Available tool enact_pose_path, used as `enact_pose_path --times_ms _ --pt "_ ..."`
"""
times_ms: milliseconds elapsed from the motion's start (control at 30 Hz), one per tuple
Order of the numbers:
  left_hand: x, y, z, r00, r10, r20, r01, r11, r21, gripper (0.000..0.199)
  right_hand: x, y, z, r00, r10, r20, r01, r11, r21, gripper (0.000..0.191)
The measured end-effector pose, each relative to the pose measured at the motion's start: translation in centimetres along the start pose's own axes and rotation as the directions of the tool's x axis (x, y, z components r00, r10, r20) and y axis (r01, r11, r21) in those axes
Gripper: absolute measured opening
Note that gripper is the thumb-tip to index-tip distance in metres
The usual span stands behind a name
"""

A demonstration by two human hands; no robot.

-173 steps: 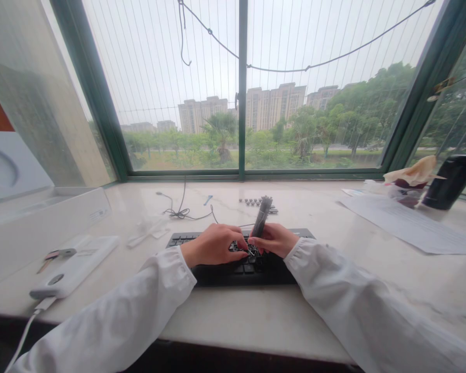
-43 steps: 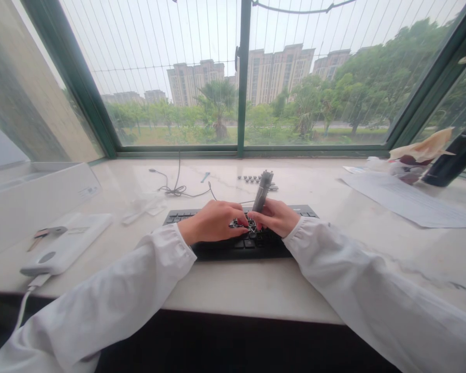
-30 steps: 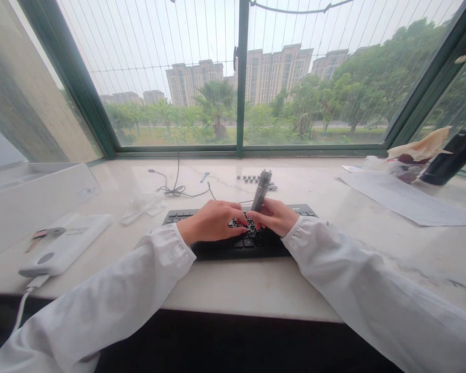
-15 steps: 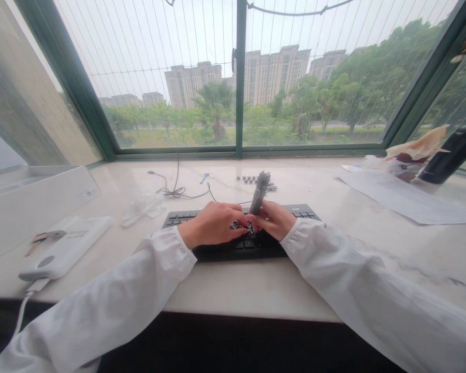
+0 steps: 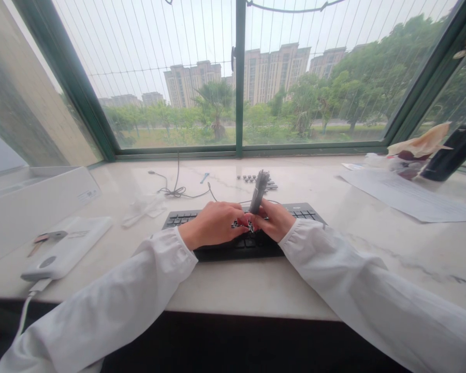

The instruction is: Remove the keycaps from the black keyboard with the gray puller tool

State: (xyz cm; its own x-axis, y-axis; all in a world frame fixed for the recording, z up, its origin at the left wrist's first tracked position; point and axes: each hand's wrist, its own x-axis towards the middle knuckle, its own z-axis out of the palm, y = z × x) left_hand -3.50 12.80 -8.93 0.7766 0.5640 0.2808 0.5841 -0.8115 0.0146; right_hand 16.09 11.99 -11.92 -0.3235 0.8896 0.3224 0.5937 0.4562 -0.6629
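A black keyboard (image 5: 227, 253) lies flat before me, with both hands over its middle. Held upright in my right hand (image 5: 275, 220) is a grey brush (image 5: 258, 192), its ragged, bristly end pointing up. The fingers of that hand wrap round its lower part, close to the keys. My left hand (image 5: 213, 223) rests on the left half of the keyboard, fingers closed and tips meeting the right hand's fingertips. Whatever they pinch is too small to make out. Small light rings show among the keys there. Several loose keycaps (image 5: 250, 178) sit behind the keyboard, partly hidden by the brush.
A black cable (image 5: 174, 191) and a small blue strip (image 5: 204, 178) lie behind the keyboard. On the left are crumpled plastic (image 5: 143, 208), a white power bank (image 5: 68, 246) with a key (image 5: 48, 237) on it, and a white box (image 5: 42, 207). Papers (image 5: 407, 194) lie right.
The brush and my right hand have shifted very slightly left. Both hands keep the same hold, and the keyboard stays in place.
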Motion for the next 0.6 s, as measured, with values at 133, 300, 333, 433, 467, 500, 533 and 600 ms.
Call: enact_pose_path --times_ms 133,300,333,433,467,500,533,600 --pt "-0.02 -0.07 0.05 1.0 -0.001 -0.006 0.001 1.0 -0.022 0.016 -0.01 -0.11 0.03 1.0 0.019 -0.008 -0.018 1.0 0.015 0.014" --pt "-0.07 -0.14 0.16 1.0 -0.009 -0.013 0.008 0.999 -0.046 0.017 0.01 -0.2 0.02 1.0 0.025 -0.002 -0.025 0.998 0.053 0.012" --pt "-0.07 -0.15 0.17 1.0 -0.012 -0.015 0.011 0.999 -0.049 0.017 0.0 -0.23 0.02 1.0 0.024 0.0 -0.024 0.998 0.059 0.012" --pt "-0.1 -0.17 0.2 1.0 -0.022 -0.019 0.021 0.998 -0.058 0.016 -0.05 -0.46 0.11 0.999 0.034 -0.012 -0.033 0.998 0.062 0.013" --pt "-0.11 -0.18 0.21 0.999 -0.027 -0.018 0.026 0.998 -0.062 0.016 -0.08 -0.58 0.16 0.999 0.042 -0.02 -0.041 0.998 0.053 0.012" --pt "-0.12 -0.19 0.22 0.999 -0.034 -0.017 0.033 0.997 -0.066 0.016 -0.11 -0.71 0.21 0.998 0.051 -0.031 -0.05 0.998 0.038 0.012" --pt "-0.13 -0.2 0.22 0.999 -0.043 -0.015 0.042 0.997 -0.071 0.016 -0.15 -0.83 0.27 0.997 0.058 -0.044 -0.057 0.998 0.021 0.011" --pt "-0.13 -0.22 0.24 0.998 -0.061 -0.01 0.06 0.995 -0.082 0.016 -0.22 -0.99 0.37 0.996 0.063 -0.064 -0.063 0.998 -0.007 0.01"
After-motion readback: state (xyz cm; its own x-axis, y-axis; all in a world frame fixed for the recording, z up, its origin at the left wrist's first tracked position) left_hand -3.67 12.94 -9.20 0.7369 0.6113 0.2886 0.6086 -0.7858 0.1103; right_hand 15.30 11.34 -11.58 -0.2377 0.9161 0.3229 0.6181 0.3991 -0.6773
